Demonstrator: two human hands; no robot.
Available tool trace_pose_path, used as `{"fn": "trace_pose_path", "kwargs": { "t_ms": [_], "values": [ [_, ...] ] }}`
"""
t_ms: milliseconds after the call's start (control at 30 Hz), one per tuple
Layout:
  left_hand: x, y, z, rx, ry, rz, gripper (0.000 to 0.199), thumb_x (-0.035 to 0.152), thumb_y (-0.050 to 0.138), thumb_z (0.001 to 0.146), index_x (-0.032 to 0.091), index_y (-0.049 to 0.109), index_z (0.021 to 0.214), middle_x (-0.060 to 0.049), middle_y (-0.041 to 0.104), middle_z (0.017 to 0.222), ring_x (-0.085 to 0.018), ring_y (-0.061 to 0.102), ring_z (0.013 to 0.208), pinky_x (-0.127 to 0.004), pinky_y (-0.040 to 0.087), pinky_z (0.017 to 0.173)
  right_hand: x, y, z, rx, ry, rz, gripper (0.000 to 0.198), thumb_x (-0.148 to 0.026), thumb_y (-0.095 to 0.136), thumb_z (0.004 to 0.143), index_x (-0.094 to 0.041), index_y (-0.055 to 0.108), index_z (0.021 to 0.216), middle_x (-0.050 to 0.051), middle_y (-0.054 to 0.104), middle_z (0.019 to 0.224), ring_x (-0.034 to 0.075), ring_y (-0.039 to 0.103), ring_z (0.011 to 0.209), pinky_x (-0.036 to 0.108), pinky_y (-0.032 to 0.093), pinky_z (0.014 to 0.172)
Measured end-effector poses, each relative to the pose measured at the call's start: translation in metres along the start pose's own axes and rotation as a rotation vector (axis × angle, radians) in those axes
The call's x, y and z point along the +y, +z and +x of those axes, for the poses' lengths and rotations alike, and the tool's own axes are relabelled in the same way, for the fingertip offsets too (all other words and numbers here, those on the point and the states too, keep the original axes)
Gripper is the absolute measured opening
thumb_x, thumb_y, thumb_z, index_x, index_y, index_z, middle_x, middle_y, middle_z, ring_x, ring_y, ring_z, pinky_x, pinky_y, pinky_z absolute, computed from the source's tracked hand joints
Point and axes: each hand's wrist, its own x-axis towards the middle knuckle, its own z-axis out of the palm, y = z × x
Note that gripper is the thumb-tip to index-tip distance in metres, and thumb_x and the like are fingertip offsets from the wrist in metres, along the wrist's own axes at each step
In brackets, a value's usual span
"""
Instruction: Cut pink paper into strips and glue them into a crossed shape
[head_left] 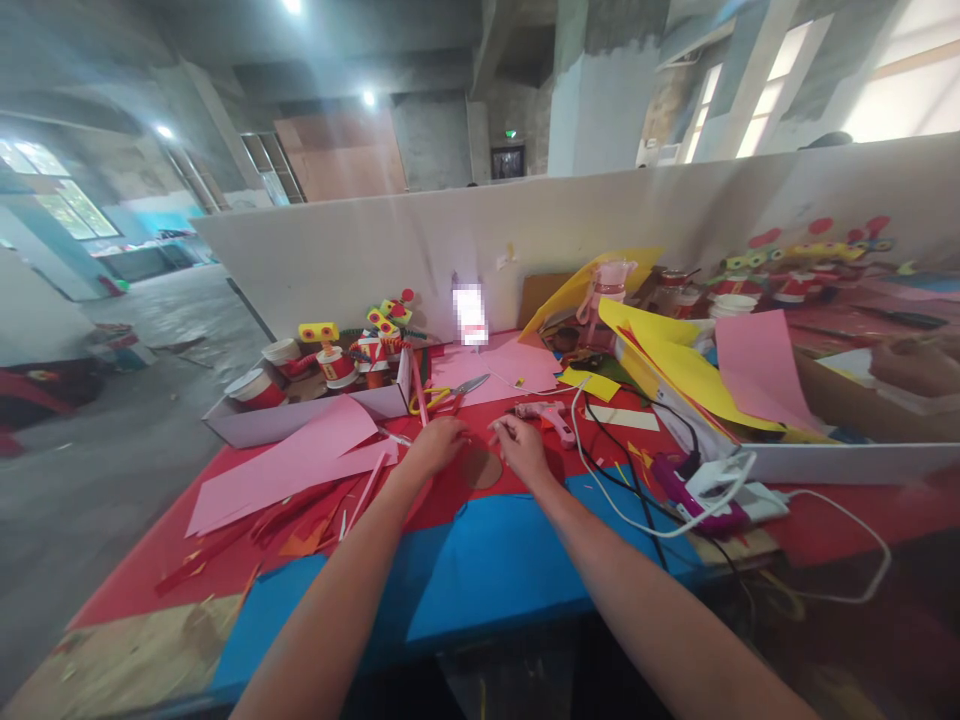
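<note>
Glue gun (556,414) — smooth plastic; scissor blades (472,384) — metal.

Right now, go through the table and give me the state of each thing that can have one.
Left hand: fingers bent; grip unclear.
Right hand: fingers curled; grip unclear.
Brown disc: lying flat.
Pink glue gun: lying on its side; on or off, cannot tell.
Yellow-handled scissors: lying down; open or shut, cannot tell.
Purple power strip: plugs in it.
Left white box: open-topped, holding cups and figures.
</note>
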Motion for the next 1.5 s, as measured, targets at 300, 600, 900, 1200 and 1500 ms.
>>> {"fn": "trace_pose_path", "kwargs": {
  "t_ms": [300, 600, 900, 1200, 1500],
  "values": [
    [0.023, -0.018, -0.022, -0.016, -0.023, -0.477, 0.014, 0.02, 0.059, 0.079, 0.017, 0.073, 0.079, -0.004, 0.072, 0.079, -0.018, 0.064, 0.077, -0.027, 0.049, 0.073, 0.001, 0.001, 0.001, 0.012, 0.019, 0.02, 0.028, -0.043, 0.044, 0.085, -0.02, 0.061, 0.081, 0.001, 0.068, 0.064, 0.012, 0.049, 0.042, 0.021, 0.036, 0.041],
    [0.043, -0.029, -0.045, -0.319, 0.115, -0.546, 0.02, 0.032, 0.063, 0.081, 0.022, 0.076, 0.093, -0.004, 0.074, 0.086, -0.018, 0.065, 0.077, -0.026, 0.049, 0.071, -0.002, 0.001, 0.0, 0.023, 0.03, 0.028, 0.03, -0.044, 0.045, 0.085, -0.019, 0.061, 0.082, 0.002, 0.067, 0.063, 0.012, 0.052, 0.043, 0.021, 0.038, 0.042],
    [0.016, -0.003, -0.006, -0.252, 0.09, -0.215, 0.049, 0.03, 0.08, 0.051, 0.017, 0.062, 0.095, -0.004, 0.058, 0.096, -0.023, 0.057, 0.089, -0.031, 0.045, 0.071, -0.001, -0.001, 0.0, 0.005, -0.028, -0.038, 0.027, -0.042, 0.044, 0.086, -0.021, 0.06, 0.08, 0.002, 0.067, 0.065, 0.016, 0.058, 0.053, 0.023, 0.04, 0.046],
    [0.003, 0.005, -0.007, 0.116, -0.176, -1.038, 0.033, 0.044, 0.067, 0.073, 0.019, 0.051, 0.086, 0.003, 0.059, 0.067, -0.012, 0.055, 0.06, -0.023, 0.039, 0.058, -0.003, 0.003, 0.0, 0.02, 0.075, 0.115, 0.039, -0.058, 0.046, 0.086, -0.021, 0.058, 0.09, 0.001, 0.066, 0.074, 0.011, 0.053, 0.046, 0.022, 0.042, 0.041],
    [0.006, 0.008, -0.008, 0.187, -0.135, -1.233, 0.038, 0.047, 0.072, 0.073, 0.017, 0.056, 0.09, 0.002, 0.063, 0.069, -0.011, 0.059, 0.062, -0.023, 0.046, 0.061, 0.0, 0.006, -0.001, -0.212, 0.079, 0.1, 0.036, -0.057, 0.05, 0.083, -0.021, 0.054, 0.078, -0.008, 0.046, 0.045, 0.01, 0.042, 0.036, 0.02, 0.033, 0.038]
  ]
}}
